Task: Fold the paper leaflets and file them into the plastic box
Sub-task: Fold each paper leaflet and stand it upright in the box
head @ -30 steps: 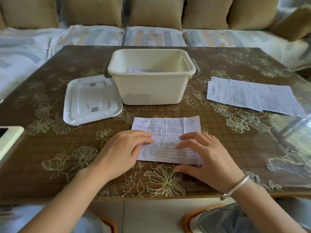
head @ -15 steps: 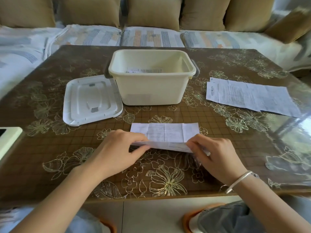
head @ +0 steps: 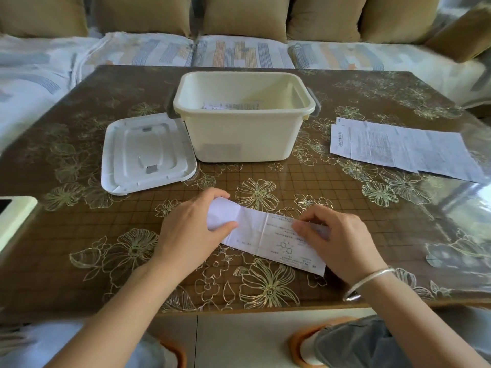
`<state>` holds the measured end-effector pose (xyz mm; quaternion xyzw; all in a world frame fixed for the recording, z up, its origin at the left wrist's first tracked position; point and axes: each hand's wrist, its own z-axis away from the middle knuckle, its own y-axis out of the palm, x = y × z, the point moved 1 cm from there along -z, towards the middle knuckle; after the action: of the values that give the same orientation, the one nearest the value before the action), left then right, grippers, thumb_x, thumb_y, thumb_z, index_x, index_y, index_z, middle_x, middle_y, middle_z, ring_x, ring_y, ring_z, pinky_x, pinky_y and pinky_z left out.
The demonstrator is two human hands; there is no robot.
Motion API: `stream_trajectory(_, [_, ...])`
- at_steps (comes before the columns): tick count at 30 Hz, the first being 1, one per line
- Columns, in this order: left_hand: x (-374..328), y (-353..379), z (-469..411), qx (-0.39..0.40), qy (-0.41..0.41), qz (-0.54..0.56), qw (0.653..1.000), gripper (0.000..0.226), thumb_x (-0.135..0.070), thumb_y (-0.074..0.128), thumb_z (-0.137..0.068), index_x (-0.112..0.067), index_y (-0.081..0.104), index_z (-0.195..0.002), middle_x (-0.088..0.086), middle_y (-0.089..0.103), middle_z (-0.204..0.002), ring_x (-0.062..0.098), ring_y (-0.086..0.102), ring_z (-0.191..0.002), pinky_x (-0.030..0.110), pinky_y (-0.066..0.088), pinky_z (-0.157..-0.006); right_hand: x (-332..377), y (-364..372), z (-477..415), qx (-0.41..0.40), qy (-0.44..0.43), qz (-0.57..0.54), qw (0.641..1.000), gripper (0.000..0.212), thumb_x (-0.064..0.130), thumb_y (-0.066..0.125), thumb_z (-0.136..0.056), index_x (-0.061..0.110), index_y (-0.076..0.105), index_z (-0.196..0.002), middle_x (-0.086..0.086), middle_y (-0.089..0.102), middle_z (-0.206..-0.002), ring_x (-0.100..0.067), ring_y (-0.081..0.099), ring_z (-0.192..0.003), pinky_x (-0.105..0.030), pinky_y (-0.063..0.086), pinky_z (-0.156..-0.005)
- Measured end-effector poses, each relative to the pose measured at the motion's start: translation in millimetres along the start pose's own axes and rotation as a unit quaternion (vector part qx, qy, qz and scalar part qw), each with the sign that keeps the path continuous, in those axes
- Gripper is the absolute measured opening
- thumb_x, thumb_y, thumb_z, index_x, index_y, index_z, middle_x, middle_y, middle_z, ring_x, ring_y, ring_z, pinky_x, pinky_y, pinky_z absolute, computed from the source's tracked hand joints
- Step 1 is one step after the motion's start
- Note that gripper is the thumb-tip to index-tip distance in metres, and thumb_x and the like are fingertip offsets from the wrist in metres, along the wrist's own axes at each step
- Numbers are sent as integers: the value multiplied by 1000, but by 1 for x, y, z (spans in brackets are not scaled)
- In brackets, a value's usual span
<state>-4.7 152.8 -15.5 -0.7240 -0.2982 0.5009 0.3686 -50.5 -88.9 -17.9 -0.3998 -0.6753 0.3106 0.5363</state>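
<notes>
Closest to the table's front edge (head: 265, 308), the folded paper leaflet (head: 268, 237) lies as a long strip slanting down to the right, its lower right corner near that edge. The left hand (head: 191, 229) curls thumb and fingers round the strip's left end, which is lifted and rolled off the surface. The right hand (head: 337, 240), a silver bangle (head: 369, 282) on its wrist, pinches the strip's upper edge near the right end with bent fingertips. A white device (head: 13, 219) juts in at the left margin. Bare tabletop separates the hands from the white lid (head: 147, 154), which lies flat just beside the cream plastic box (head: 244, 128). The box stands open at the table's centre with folded leaflets (head: 231, 105) inside. Unfolded sheets (head: 398, 147) are spread to the right, well apart from the box, reaching toward the table's right side. A striped sofa (head: 239, 51) runs behind the far edge.
</notes>
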Motion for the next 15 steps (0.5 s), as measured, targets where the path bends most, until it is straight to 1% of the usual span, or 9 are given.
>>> stream_trajectory(1, [-1, 3, -2, -4, 4, -18, 1000, 52, -43, 76, -79, -30, 55, -124, -11, 67, -115, 16, 65, -98, 27, 47, -73, 0, 1, 1, -3, 1, 33, 999, 18, 51, 61, -82, 33, 61, -83, 17, 61, -72, -1, 54, -60, -19, 39, -47])
stream_trajectory(2, [-3, 6, -3, -8, 9, -38, 999, 56, -41, 76, -79, -28, 52, -128, -10, 63, -123, 17, 63, -103, 27, 45, -74, -1, 2, 3, -6, 3, 60, 998, 21, 54, 62, -81, 34, 59, -85, 17, 60, -77, -2, 54, -62, -20, 41, -50])
stream_trajectory(4, [-6, 8, -4, -19, 32, -80, 996, 62, -36, 79, -77, -21, 53, -131, -5, 56, -130, 19, 60, -109, 27, 46, -82, -1, 3, 5, -14, 8, 97, 995, 26, 59, 61, -79, 36, 58, -92, 16, 57, -87, -6, 55, -68, -24, 45, -52])
stream_trajectory(6, [-10, 7, -2, -43, 50, -115, 991, 61, -29, 82, -72, -16, 57, -126, 1, 54, -131, 22, 54, -116, 34, 45, -96, 2, 1, 5, -14, 1, 125, 992, 32, 59, 60, -79, 36, 57, -101, 15, 54, -95, -8, 54, -82, -24, 47, -55])
stream_trajectory(7, [-13, 6, 0, -52, 56, -130, 989, 57, -27, 83, -71, -16, 60, -122, 2, 55, -127, 23, 53, -114, 36, 44, -97, 5, 1, 4, -10, -6, 134, 991, 34, 57, 60, -79, 35, 57, -104, 14, 54, -98, -9, 52, -89, -23, 46, -58])
stream_trajectory(9, [-19, 9, 9, -56, 66, -140, 986, 44, -24, 82, -71, -20, 64, -112, -2, 60, -112, 20, 56, -102, 36, 44, -88, 9, 0, 3, 10, -5, 132, 991, 33, 52, 62, -81, 33, 57, -108, 13, 54, -100, -9, 48, -96, -21, 42, -64])
stream_trajectory(11, [-25, 15, 21, -47, 78, -121, 988, 28, -26, 78, -76, -24, 68, -102, -8, 63, -100, 16, 58, -91, 34, 44, -81, 12, -1, 3, 41, 10, 105, 994, 30, 49, 64, -83, 34, 56, -108, 16, 54, -95, -7, 48, -90, -22, 43, -65])
stream_trajectory(12, [-27, 17, 28, -42, 84, -107, 990, 22, -28, 76, -78, -25, 69, -99, -10, 64, -97, 15, 59, -89, 33, 44, -81, 14, -1, 4, 56, 19, 86, 994, 29, 48, 64, -83, 35, 56, -107, 16, 54, -91, -5, 49, -84, -23, 44, -64])
stream_trajectory(15, [-26, 21, 42, -36, 82, -68, 994, 21, -37, 74, -80, -27, 71, -98, -15, 66, -99, 11, 60, -93, 29, 39, -86, 19, -2, 11, 90, 30, 56, 994, 26, 48, 65, -82, 37, 54, -102, 16, 55, -81, -1, 49, -71, -24, 44, -60])
